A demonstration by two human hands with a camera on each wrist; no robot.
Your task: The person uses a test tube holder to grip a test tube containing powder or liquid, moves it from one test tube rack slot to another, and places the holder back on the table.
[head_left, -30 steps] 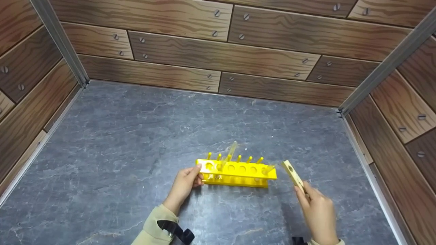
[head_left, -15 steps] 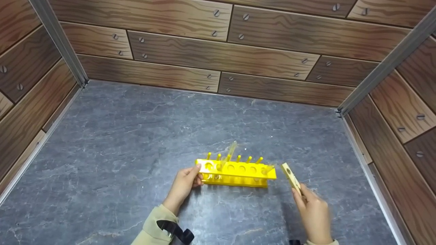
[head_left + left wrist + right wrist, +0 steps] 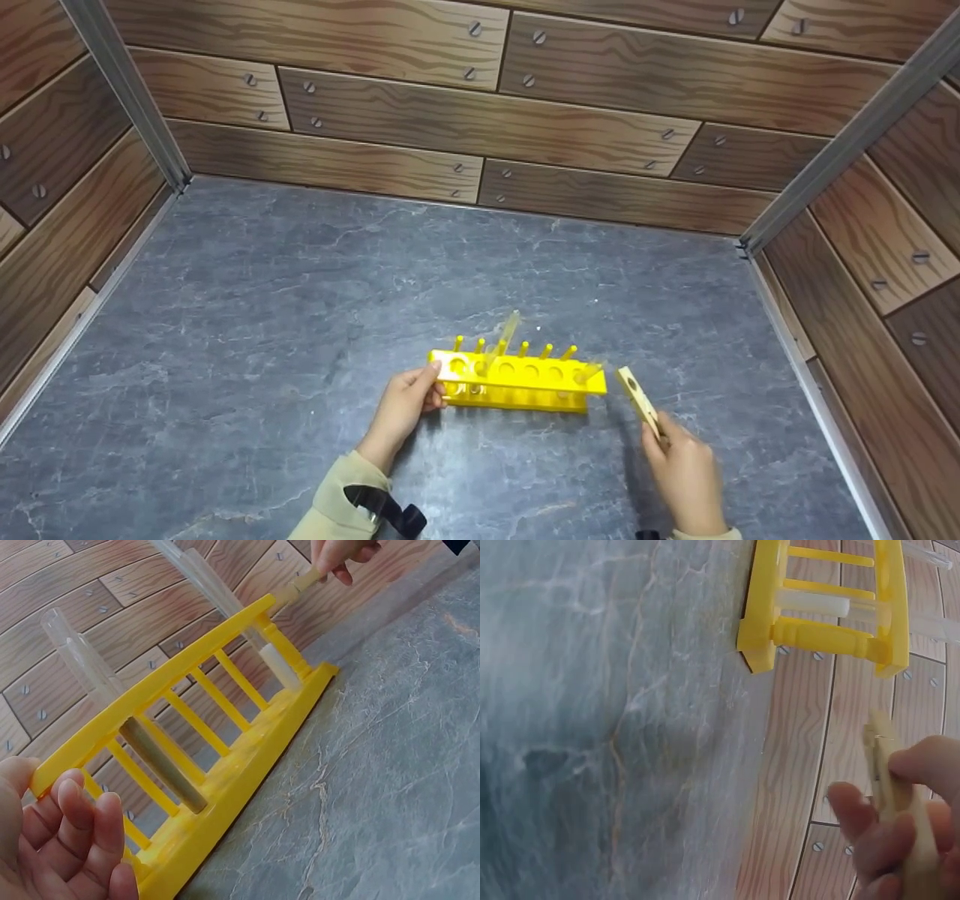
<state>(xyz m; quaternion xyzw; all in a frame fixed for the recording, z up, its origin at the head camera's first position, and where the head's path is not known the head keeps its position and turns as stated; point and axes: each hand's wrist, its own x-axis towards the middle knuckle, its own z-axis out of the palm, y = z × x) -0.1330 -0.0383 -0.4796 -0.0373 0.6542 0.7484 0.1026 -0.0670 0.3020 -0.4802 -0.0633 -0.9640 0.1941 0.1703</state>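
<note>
A yellow test tube rack [image 3: 517,375] stands on the tabletop, its left end pinched by my left hand [image 3: 405,405], thumb on the top plate and fingers under it. One glass test tube [image 3: 79,652] leans in the second hole from the left, with brownish matter [image 3: 163,765] in its lower part. At the right end another test tube [image 3: 214,581] has white matter [image 3: 279,666] at the bottom. My right hand [image 3: 682,465] grips a wooden test tube holder [image 3: 637,397], whose tip points up toward the rack's right end, a short gap away from it.
The grey marbled tabletop [image 3: 300,300] spreads around the rack. Wood-patterned walls [image 3: 390,127] close off the back and both sides, with metal corner posts [image 3: 135,105]. A black strap [image 3: 382,506] sits on the left sleeve.
My right hand and the test tube holder have moved slightly left and down in the head view. My left hand and the rack have stayed nearly still.
</note>
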